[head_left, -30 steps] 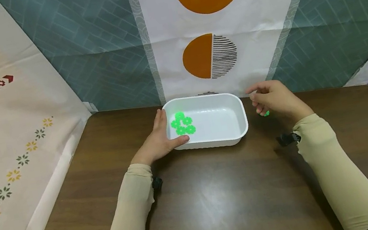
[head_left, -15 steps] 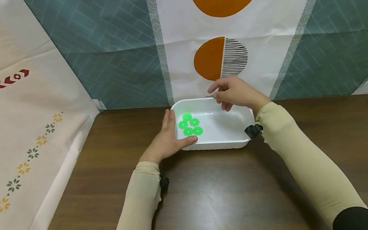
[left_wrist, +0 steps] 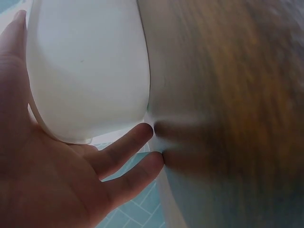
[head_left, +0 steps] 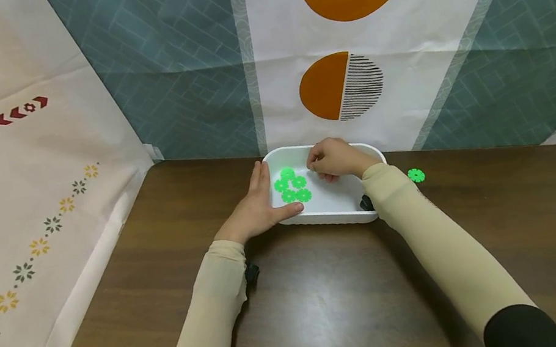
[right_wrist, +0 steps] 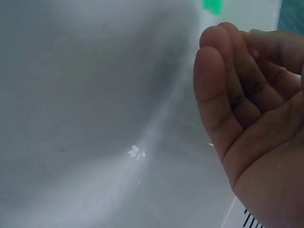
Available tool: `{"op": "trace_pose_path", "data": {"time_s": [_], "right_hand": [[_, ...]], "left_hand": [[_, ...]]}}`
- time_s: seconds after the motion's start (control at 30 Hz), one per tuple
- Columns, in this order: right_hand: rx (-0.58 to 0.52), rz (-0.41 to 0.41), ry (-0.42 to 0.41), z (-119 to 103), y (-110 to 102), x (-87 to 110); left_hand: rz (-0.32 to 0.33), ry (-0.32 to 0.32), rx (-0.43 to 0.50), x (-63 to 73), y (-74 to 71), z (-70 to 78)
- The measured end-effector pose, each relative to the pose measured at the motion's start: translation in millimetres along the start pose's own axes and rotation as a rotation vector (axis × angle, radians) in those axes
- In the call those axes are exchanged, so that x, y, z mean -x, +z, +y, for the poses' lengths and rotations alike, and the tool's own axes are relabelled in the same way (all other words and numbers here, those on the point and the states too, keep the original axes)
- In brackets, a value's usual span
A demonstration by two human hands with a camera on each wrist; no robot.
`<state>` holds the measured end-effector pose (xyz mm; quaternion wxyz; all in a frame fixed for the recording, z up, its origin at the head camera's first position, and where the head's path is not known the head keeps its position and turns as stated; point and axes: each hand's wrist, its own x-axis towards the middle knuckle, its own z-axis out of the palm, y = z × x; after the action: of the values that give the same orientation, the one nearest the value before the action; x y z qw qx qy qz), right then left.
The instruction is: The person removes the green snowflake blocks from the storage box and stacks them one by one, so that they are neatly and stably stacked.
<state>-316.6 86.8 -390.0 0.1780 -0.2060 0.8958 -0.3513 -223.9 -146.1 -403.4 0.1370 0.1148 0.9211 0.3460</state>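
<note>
A white plastic tray (head_left: 332, 213) stands at the far side of the table. Several green, flower-shaped notched discs (head_left: 288, 185) lie in its left part. My left hand (head_left: 251, 210) spans the tray's left end, thumb along the near rim and straight fingers along the outer side. In the left wrist view, two fingertips reach down to the table. My right hand (head_left: 334, 160) is low inside the tray, just right of the discs. Its fingers bend toward the thumb in the right wrist view; I cannot tell whether they hold anything.
One more green disc (head_left: 415, 175) lies on the brown wooden table (head_left: 307, 305), right of the tray. A patterned cloth (head_left: 364, 90) hangs directly behind the table's far edge. Another cloth (head_left: 28, 211) hangs along the left side.
My right hand has moved left from beside the tray, over its right rim and down inside. The disc on the right now shows fully. The left hand stays at the tray.
</note>
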Motion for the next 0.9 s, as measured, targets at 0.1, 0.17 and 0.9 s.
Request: {"op": "trace_pose_path", "data": {"time_s": [0.1,0.17,0.9], "right_hand": [[0.071,-0.053,-0.03,0.0,3.0,-2.8],[0.092,-0.093,-0.035,1.0,4.4,-4.1],[0.204,-0.096,-0.018,5.1,5.2,0.7]], "left_hand": [[0.001,-0.002,-0.01,-0.2,-2.5,0.0],[-0.001,-0.007,-0.01,0.0,-3.1,-0.3],[0.005,0.008,0.005,-0.7,0.5,1.7]]}}
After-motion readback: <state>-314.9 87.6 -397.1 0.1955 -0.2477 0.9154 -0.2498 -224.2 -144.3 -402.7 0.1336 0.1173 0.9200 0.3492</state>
